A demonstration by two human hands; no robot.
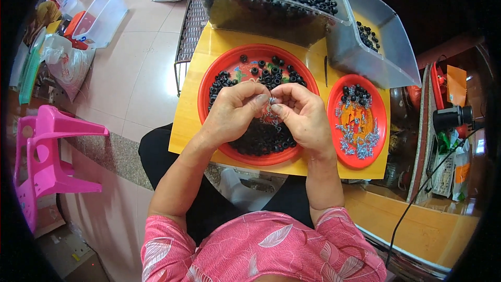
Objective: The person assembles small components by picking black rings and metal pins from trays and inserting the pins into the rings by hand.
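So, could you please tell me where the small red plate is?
In the head view, the small red plate sits on the yellow board, right of the big red plate.

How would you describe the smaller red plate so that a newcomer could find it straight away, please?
Start at the yellow tabletop, where both hands work over a large round red plate of black rings. Just to its right lies the smaller red oval plate. Unlike its neighbour, it holds mostly small silver metal parts, with few black rings.
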